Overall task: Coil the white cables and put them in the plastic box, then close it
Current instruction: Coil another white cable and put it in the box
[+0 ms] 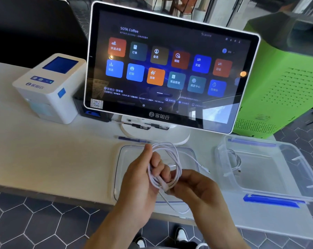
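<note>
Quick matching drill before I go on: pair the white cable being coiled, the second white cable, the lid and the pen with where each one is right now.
Things:
1. white cable being coiled
2. second white cable
3. lid
4. pen

Places:
A. lying inside the open plastic box
B. flat on the counter under the hands
C. on the counter by the foot of the screen's stand
D. held in loops by the left hand and right hand

Pairs: 1-D, 2-A, 3-B, 4-C
</note>
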